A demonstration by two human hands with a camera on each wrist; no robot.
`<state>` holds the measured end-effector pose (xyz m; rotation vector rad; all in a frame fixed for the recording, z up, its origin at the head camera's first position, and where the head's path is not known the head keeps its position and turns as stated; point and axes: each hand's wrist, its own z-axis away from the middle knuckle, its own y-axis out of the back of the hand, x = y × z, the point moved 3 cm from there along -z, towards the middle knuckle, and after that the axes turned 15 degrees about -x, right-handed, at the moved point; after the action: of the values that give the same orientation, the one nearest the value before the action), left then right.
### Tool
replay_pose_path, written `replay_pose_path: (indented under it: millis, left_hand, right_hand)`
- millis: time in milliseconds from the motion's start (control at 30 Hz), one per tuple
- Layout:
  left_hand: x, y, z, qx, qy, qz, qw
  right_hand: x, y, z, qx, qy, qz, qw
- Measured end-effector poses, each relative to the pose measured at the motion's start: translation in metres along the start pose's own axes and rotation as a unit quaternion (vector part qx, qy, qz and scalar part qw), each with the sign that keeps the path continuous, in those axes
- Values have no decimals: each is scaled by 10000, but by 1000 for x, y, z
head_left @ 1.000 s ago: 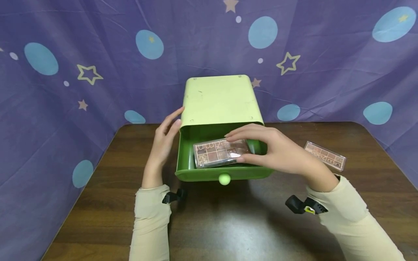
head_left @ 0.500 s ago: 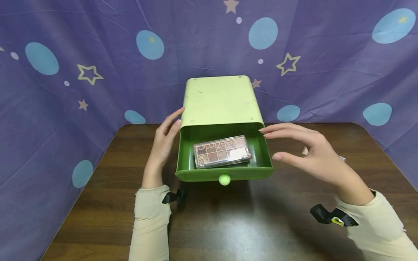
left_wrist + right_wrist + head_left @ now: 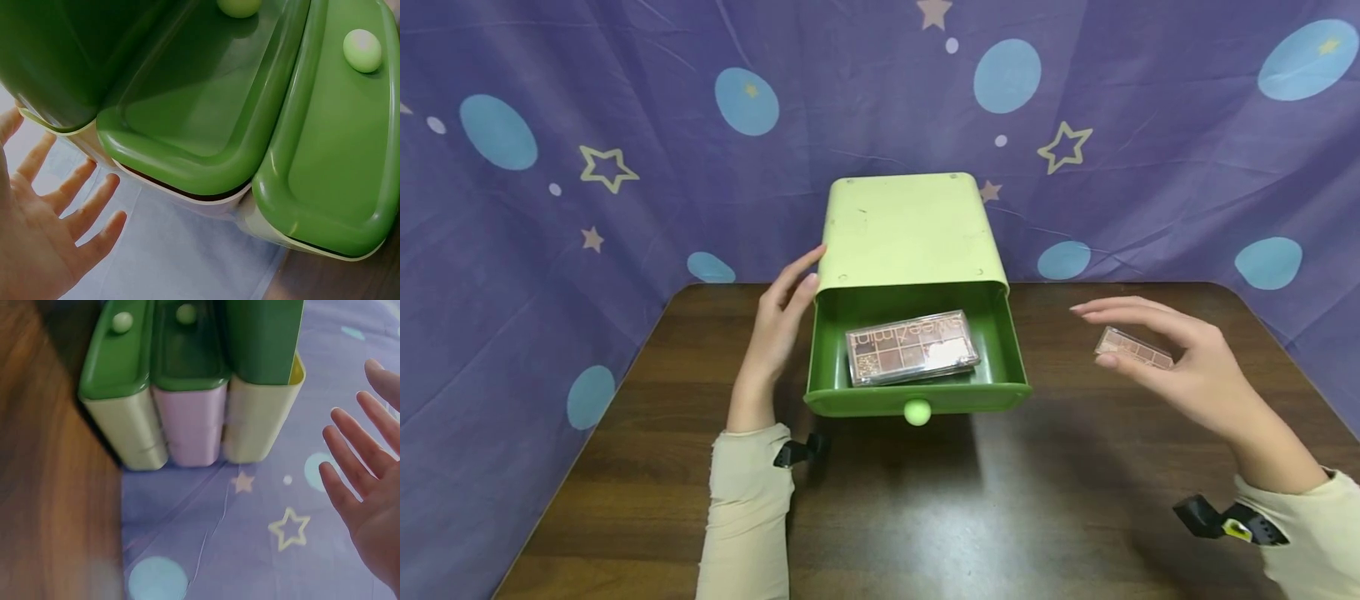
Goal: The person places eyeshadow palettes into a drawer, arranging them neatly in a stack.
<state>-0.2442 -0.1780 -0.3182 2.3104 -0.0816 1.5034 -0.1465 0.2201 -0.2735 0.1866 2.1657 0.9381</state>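
Note:
A light green drawer unit (image 3: 910, 233) stands on the table with its dark green top drawer (image 3: 850, 403) pulled out. Inside that drawer lies an eyeshadow palette (image 3: 898, 354) with a clear lid, slightly slanted; another edge shows under it. My left hand (image 3: 771, 329) rests its fingertips against the unit's left side, its fingers spread in the left wrist view. Off to the right, my right hand (image 3: 1195, 367) is held above the table with fingers and thumb apart and nothing between them. Behind it, partly covered, a second eyeshadow palette (image 3: 1138, 347) lies on the tabletop.
Two lower drawers, a middle drawer (image 3: 187, 119) in a pinkish casing and a bottom drawer (image 3: 331, 156), are closed in the left wrist view. The brown wooden table (image 3: 880, 517) extends in front. A purple patterned curtain (image 3: 647, 100) hangs close behind.
My right hand has left the palette in the drawer and moved right, to the palette on the table. My left hand stays against the unit.

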Motion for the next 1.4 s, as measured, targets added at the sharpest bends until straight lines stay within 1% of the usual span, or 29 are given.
replay_pose_path:
  millis: [167,300,400,500,600,667,800,1000,1100,1200,1267,1400]
  left_hand:
    - [0,0,0,-3,42,-22,10000]
    - [0,0,0,1,43,-31,10000]
    - [0,0,0,10,34,-40,10000]
    - [0,0,0,13,40,-46,10000]
    - [0,0,0,10,38,-47,10000]
    - [0,-1,-1,8,38,-37,10000]
    - [0,0,-1,17,32,-7,10000]
    - [0,1,-1,25,34,-12,10000]
    - [0,1,-1,19,31,-5,10000]
    - [0,1,-1,16,25,3,10000]
    - [0,0,-1,6,25,17,10000]
    - [0,0,-1,-4,-6,57,10000]
  right_hand:
    - [21,4,18,149,-237,147,9995]
    - [38,9,32,194,-242,167,9994]
    - [48,12,42,185,-324,165,9992]
    - [56,15,53,187,-731,99,9971]
    - [62,17,62,241,-1189,11,9926]
    - [66,17,67,268,-1389,1,9899]
    - [77,17,75,257,-1567,112,9872]
    - [104,20,86,369,-1614,397,9854]
    - [117,22,92,417,-1811,518,9812]
    - [129,24,98,383,-2104,552,9753]
    - [137,25,101,289,-2308,568,9709]
    - [153,27,106,-20,-2652,590,9624]
